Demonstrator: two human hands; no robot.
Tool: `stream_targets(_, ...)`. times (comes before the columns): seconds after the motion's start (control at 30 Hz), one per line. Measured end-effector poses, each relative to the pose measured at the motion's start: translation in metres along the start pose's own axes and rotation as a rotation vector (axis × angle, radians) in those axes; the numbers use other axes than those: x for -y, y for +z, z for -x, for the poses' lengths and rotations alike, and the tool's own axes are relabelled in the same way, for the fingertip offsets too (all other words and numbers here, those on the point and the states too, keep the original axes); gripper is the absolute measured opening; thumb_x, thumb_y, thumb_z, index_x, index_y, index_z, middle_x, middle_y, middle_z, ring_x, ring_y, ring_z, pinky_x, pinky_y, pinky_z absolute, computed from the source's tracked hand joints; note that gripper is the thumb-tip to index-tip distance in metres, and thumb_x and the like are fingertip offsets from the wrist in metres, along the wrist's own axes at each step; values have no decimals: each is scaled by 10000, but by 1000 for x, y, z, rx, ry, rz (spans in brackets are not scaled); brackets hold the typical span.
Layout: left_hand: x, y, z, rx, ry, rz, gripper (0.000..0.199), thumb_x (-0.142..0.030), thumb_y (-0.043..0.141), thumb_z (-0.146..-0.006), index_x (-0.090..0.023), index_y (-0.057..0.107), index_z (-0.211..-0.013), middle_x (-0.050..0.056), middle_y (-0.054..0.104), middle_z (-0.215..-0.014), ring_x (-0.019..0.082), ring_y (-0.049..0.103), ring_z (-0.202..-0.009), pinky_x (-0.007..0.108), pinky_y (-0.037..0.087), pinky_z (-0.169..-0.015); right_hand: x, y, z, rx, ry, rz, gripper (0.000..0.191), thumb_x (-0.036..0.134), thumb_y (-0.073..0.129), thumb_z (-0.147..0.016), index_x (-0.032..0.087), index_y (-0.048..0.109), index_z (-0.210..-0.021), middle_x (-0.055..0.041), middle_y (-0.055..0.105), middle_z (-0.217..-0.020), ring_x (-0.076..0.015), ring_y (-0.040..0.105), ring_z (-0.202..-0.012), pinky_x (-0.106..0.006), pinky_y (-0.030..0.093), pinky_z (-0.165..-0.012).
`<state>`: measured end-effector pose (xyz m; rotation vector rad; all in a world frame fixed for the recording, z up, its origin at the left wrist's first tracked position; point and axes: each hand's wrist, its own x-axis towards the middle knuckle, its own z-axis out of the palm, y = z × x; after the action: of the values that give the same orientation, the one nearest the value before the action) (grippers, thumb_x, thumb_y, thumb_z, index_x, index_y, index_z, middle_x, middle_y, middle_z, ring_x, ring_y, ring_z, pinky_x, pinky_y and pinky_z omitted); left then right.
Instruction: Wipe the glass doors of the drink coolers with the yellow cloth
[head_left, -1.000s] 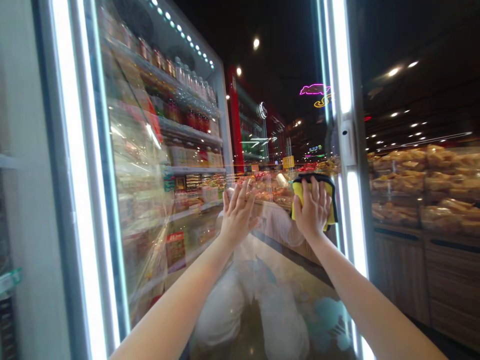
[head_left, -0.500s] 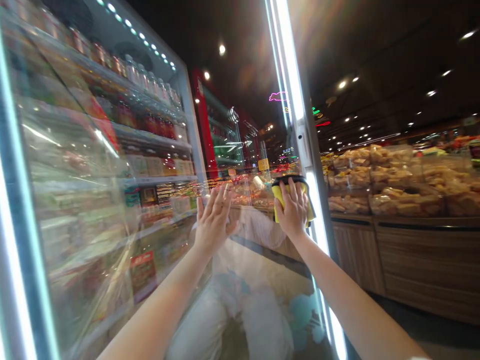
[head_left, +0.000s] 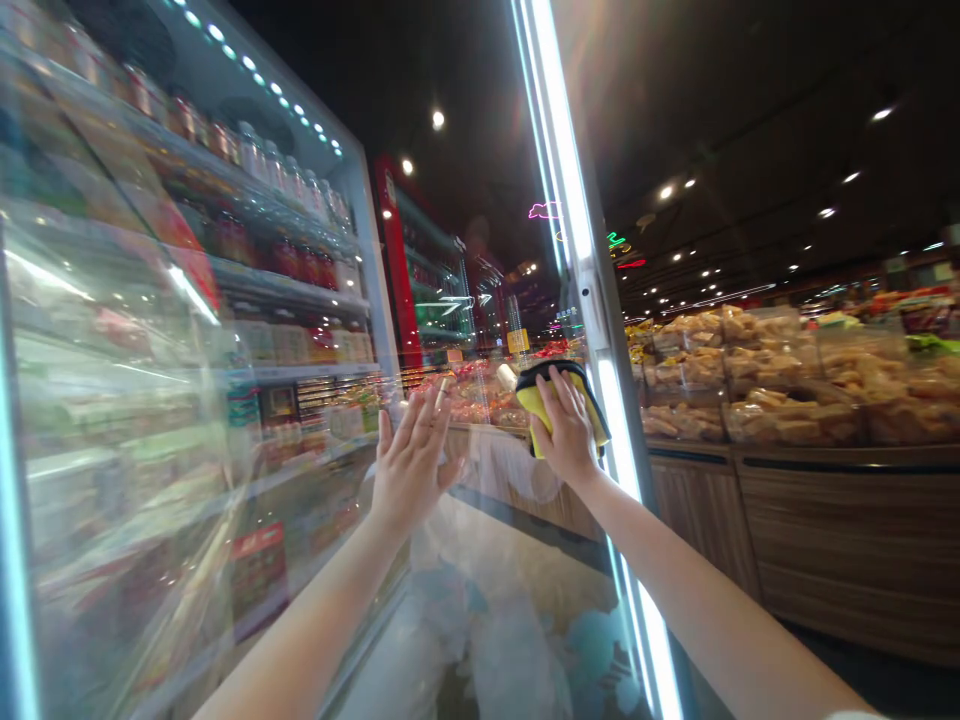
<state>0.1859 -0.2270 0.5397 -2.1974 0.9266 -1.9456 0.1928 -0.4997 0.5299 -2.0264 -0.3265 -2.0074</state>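
My left hand [head_left: 411, 460] lies flat against a clear glass door [head_left: 517, 560], fingers stretched out and holding nothing. Under my right hand [head_left: 568, 432] a yellow cloth with a black edge [head_left: 529, 398] is pressed to the same glass, close to the door's lit frame [head_left: 621, 440]. The fingers of that hand lie extended over the cloth, which sits at a slant. A faint reflection of a person in light clothing shows in the pane between my arms.
Shelves of bottles [head_left: 262, 165] and cartons stand inside the cooler on the left. A vertical metal handle plate [head_left: 592, 305] is set in the door frame. To the right, a wood-panelled counter [head_left: 817, 530] carries piles of packaged food [head_left: 765, 375].
My right hand and the cloth have shifted slightly left on the glass, and the cloth has tilted. My left hand stays flat. The view has turned a little.
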Motion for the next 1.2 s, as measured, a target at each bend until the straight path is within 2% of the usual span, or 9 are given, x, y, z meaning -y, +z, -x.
stream_targets(0.07,0,0,0,-5,5,-1,825,-420,537,-978,-251,106,-1661,103,282,-1683,309,245,-1572,579,33,-1298,-2,1,0,9,-15,3,569,245,398,-1012,245,396,-1581,-87,362,-1667,-273,281,-1564,-525,356,-1230)
stream_targets(0.3,2,-3,0,11,9,-1,810,-394,559,-966,-224,171,-1655,120,276,-1686,317,232,-1575,590,62,-1296,21,5,-99,1,104,115,536,292,441,-1018,167,472,-1539,-127,338,-1675,-315,258,-1566,-524,318,-1248)
stream_targets(0.43,13,-7,6,33,17,-14,795,-375,580,-959,-242,208,-1649,114,259,-1695,310,216,-1581,571,110,-1298,14,-4,-58,127,-256,41,497,299,493,-998,242,538,-1490,-66,405,-1648,-292,293,-1552,-518,332,-1244)
stream_targets(0.57,31,-15,13,19,-34,-32,835,-415,606,-951,-253,184,-1654,116,280,-1691,322,204,-1585,602,22,-1291,-3,-5,-51,14,-99,52,487,255,448,-1001,204,544,-1476,-110,414,-1637,-319,300,-1545,-581,335,-1226)
stream_targets(0.73,45,-23,18,31,-88,-52,882,-447,636,-932,-247,174,-1656,133,249,-1701,337,198,-1587,607,72,-1287,61,19,-92,-54,8,19,498,311,432,-1032,165,513,-1501,-146,376,-1653,-337,253,-1563,-592,308,-1235)
stream_targets(0.83,52,-28,24,47,-88,-76,857,-449,618,-946,-244,180,-1654,136,253,-1700,335,209,-1585,612,94,-1283,100,24,-65,102,-260,-6,501,312,491,-1023,211,509,-1514,-108,373,-1662,-300,272,-1561,-539,292,-1260)
stream_targets(0.93,69,-36,36,48,-101,-109,847,-463,618,-947,-243,200,-1650,144,276,-1693,331,214,-1584,613,89,-1283,98,17,-27,188,-382,-24,470,231,523,-996,271,574,-1461,-60,461,-1616,-272,345,-1530,-521,335,-1244)
stream_targets(1.07,102,-49,52,49,-135,-149,864,-537,644,-917,-250,262,-1636,160,258,-1697,352,211,-1583,628,92,-1275,82,19,-37,75,-238,-52,449,175,471,-994,260,628,-1405,-62,546,-1546,-261,404,-1490,-521,371,-1224)
stream_targets(1.2,117,-58,60,82,-183,-155,855,-533,655,-911,-264,279,-1630,150,244,-1704,354,206,-1585,640,115,-1267,122,42,-74,-29,-102,-83,453,210,459,-1007,219,593,-1439,-92,487,-1592,-290,341,-1526,-559,344,-1228)
